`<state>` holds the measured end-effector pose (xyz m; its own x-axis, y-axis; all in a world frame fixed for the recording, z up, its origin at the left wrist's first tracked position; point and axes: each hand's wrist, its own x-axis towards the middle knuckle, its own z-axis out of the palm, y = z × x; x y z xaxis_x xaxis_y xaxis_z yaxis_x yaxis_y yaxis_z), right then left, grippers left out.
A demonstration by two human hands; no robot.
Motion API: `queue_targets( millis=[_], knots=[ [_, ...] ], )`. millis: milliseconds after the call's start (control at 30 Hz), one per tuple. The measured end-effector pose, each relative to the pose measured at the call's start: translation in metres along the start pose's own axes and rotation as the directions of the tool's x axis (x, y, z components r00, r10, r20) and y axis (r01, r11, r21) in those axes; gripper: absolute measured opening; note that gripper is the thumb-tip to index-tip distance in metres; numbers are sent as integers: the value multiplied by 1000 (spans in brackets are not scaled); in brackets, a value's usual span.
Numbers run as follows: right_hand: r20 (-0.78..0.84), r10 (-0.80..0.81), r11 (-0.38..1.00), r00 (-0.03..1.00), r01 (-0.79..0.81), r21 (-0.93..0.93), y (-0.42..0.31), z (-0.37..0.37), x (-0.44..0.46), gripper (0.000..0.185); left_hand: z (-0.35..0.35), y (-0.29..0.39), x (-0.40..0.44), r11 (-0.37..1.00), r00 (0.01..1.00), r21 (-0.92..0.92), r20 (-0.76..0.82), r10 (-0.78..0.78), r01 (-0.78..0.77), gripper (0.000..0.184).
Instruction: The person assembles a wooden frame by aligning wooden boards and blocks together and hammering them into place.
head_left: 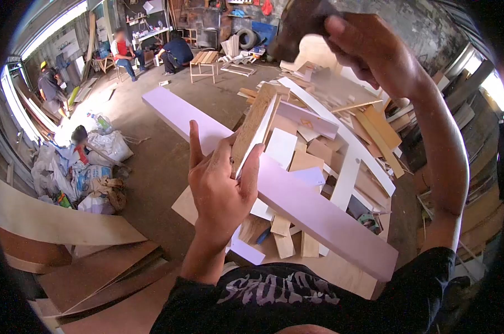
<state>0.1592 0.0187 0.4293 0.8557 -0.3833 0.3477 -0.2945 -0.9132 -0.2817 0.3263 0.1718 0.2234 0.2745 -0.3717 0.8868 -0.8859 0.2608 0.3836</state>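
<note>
My left hand (224, 172) is closed around a short wooden piece (257, 125) with a rough tan face and a white side, its far end pointing up and away. Below that hand a long pale lilac board (318, 214) runs diagonally from upper left to lower right. My right hand (374, 53) is raised at the upper right, its fingers wrapped around a dark brown object (299, 28). That object is smeared by motion, and I cannot make out its kind.
A heap of wood offcuts (305, 161) lies under and beyond the board. Curved panels (62, 217) fill the lower left, near plastic sacks (110, 147). Farther back are a wooden stool (204, 61), a tyre (247, 39), a seated person (124, 53), a crouching person (176, 53) and a standing person (50, 86).
</note>
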Motion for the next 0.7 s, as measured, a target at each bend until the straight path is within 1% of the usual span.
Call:
queue_targets(
  millis=[33, 67, 133, 167, 200, 233, 267, 333, 367, 400, 433, 467, 500, 533, 600, 633, 700],
  knots=[
    [30, -2, 995, 1000, -1, 101, 2, -2, 2, 60, -1, 1, 1, 1000, 1000, 2, 0, 0, 0, 22],
    [31, -4, 995, 1000, 0, 104, 2, 2, 4, 60, -3, 3, 1, 1000, 1000, 15, 12, -9, 9, 22],
    [-26, -227, 974, 974, 226, -16, 4, 19, 9, 62, -2, 3, 1, 999, 999, 30, 30, -19, 18, 21],
    [-50, -334, 941, 941, 330, -80, 5, 24, 9, 63, 0, 1, 1, 999, 1000, 32, -4, -4, 4, 21],
    [-57, -327, 943, 943, 323, -77, 1, 21, 7, 63, -1, -1, 1, 1000, 1000, 30, -14, 6, -6, 21],
    [-66, -164, 986, 984, 165, 14, -7, 13, 4, 61, -1, -2, 2, 1000, 1000, 28, -23, 15, -15, 21],
    [-57, -4, 995, 998, 9, 100, -11, 9, 3, 59, -1, -3, 2, 999, 999, 26, -35, 19, -18, 21],
    [-56, -5, 980, 998, 16, 197, -3, 9, 4, 56, -3, 0, 3, 999, 999, 30, -48, 19, -17, 22],
    [-42, -149, 988, 988, 150, 32, 2, 16, 6, 57, -5, 4, 4, 999, 1000, 41, -27, 4, -3, 22],
    [-7, -284, 951, 959, 281, -127, 7, 26, 8, 58, -6, 2, 4, 999, 1000, 50, -12, -5, 5, 22],
    [-113, -293, 956, 949, 292, -25, 10, 38, 13, 59, -6, 1, 4, 998, 1000, 59, 4, -13, 13, 22],
    [19, -83, 995, 996, 84, -54, 7, 25, 5, 59, -4, -7, 3, 999, 999, 45, -33, 6, -4, 22],
    [21, 76, 997, 997, -76, -1, -18, 19, 4, 60, -5, -9, 3, 999, 999, 40, -48, 14, -12, 22],
    [24, 147, 987, 989, -149, 58, -30, 19, -1, 60, -5, -11, 3, 999, 998, 35, -62, 22, -20, 22],
    [29, 288, 941, 957, -288, 177, -54, 18, -11, 62, -8, -7, 3, 999, 999, 51, -39, 3, -2, 22],
    [-53, 146, 989, 988, -148, -28, -56, 27, -13, 62, -9, -6, 3, 998, 1000, 57, -29, 2, 0, 22],
    [-47, 2, 972, 999, -13, -233, -57, 28, -15, 62, -9, -7, 4, 997, 1000, 71, -23, 9, -7, 22]
  ],
)
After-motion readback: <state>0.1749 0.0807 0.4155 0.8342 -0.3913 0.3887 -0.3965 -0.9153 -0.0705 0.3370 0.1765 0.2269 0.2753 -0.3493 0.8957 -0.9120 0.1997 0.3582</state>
